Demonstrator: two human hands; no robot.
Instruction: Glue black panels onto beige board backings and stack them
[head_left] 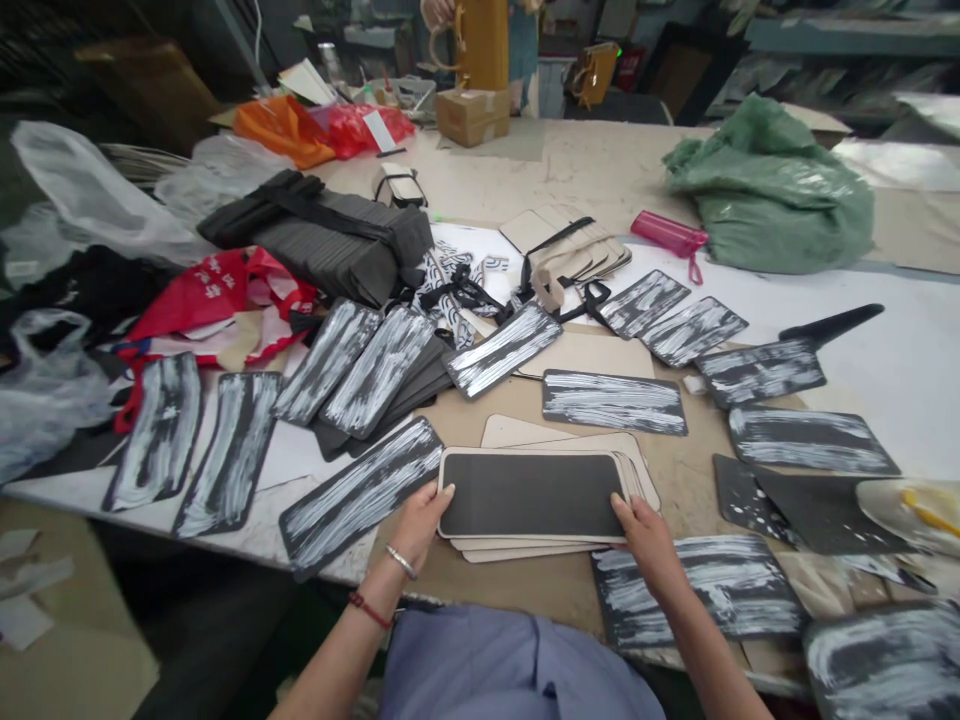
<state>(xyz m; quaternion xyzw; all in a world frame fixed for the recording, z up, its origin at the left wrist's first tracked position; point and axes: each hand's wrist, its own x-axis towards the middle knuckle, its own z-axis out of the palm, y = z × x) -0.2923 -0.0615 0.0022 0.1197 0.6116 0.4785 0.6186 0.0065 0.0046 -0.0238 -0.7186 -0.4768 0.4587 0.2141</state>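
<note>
A black rectangular panel (532, 494) with rounded corners lies over a slightly larger cream panel, whose border shows around it. My left hand (424, 520) grips the left end, thumb on top. At the right end, my right hand (642, 525) holds it the same way; the fingers underneath are partly hidden. Beneath it, several cream panels (517, 430) form a loose, fanned pile. Around them lie dark panels streaked with white, which looks like glue: one (364, 495) beside my left hand, one (701, 590) partly under my right forearm, and another (615, 400) behind the pile.
Strapped black panels (322, 235) form a bundle at the back left, near a red bag (217, 300). Further back stand a cardboard box (472, 115), a green plastic bag (772, 195) and a pink pouch (667, 232). A translucent container (907, 510) is at right. Another person stands across the table.
</note>
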